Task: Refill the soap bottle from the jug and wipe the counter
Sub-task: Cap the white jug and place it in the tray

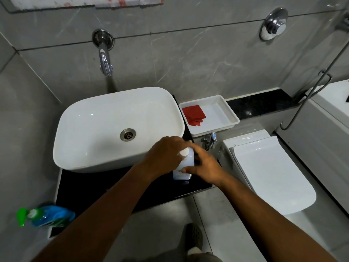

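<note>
A white soap bottle (186,163) stands upright on the black counter (113,188), right of the white basin (117,127). Its white round top shows between my hands. My left hand (164,156) wraps the bottle's upper part near the top. My right hand (204,165) holds the body from the right side, thumb across the front. A blue jug (49,216) with a green cap lies at the counter's front left corner, away from both hands. A folded red cloth (194,115) rests in a white tray (224,112) behind the bottle.
A chrome wall tap (104,57) hangs over the basin. A small chrome valve (210,139) sits just behind my right hand. A closed white toilet (270,173) stands to the right. My shoe (194,237) is on the grey floor below.
</note>
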